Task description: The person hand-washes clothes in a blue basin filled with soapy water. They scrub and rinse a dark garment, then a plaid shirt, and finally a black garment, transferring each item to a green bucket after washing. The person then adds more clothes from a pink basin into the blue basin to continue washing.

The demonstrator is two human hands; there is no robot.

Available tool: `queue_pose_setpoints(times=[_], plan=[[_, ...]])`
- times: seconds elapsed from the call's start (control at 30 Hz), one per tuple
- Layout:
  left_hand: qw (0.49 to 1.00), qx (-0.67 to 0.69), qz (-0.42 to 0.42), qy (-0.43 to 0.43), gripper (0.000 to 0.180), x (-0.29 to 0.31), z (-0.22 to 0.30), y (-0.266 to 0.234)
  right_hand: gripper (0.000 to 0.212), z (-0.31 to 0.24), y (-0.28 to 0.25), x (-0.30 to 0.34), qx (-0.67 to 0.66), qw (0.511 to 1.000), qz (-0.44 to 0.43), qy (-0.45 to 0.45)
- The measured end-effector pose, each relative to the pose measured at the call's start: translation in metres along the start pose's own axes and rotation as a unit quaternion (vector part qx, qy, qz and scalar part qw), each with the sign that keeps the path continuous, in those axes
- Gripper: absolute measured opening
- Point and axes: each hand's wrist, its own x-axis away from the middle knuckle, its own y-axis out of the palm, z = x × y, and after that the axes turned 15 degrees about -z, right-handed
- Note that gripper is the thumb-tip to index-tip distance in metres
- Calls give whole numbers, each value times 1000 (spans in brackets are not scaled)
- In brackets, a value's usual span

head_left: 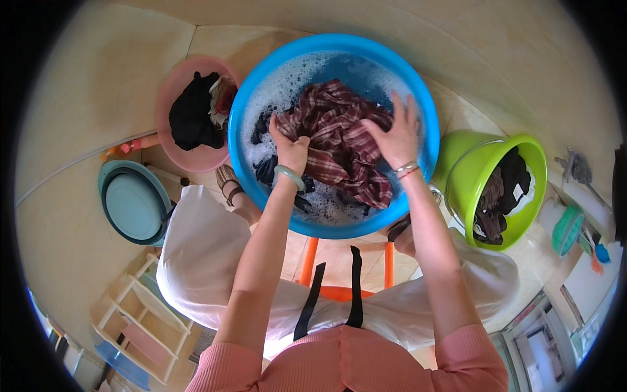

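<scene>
A maroon plaid garment [339,124], bunched and wet, lies in soapy water inside a large blue basin [333,229]. My left hand [292,151], a pale bangle at its wrist, is closed on the garment's left part. On the other side, my right hand [398,136] has its fingers spread, its thumb close to the cloth; whether the thumb touches it I cannot tell. Dark cloth [266,171] shows in the water at the basin's left, partly under the plaid garment. White suds float around the edges.
At the left, a pink basin [171,145] holds black and light clothes, with teal basins [134,206] nearer me. A green bucket [457,157] of dark clothes leans at the right. An orange stool [339,293] and a cream rack [140,313] stand nearer.
</scene>
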Motion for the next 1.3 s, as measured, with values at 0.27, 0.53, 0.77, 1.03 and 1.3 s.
queue_pose_setpoints(times=[0.27,0.53,0.77,1.03,1.3], plan=[[968,129,-209,-61,61,-15,3,35,50,50,90,-54,-29,994,-107,5],[786,511,-328,-118,76,-17,44,37,19,-67,-9,38,-238,916,-126,-298],[914,352,-126,-158,44,20,47,51,31,-116,-34,88,-57,897,-93,-428],[906,392,-129,-90,36,29,28,49,20,-114,-20,36,-117,890,71,-435],[909,357,-90,-193,39,25,75,48,24,-26,-18,2,-160,981,57,-95]])
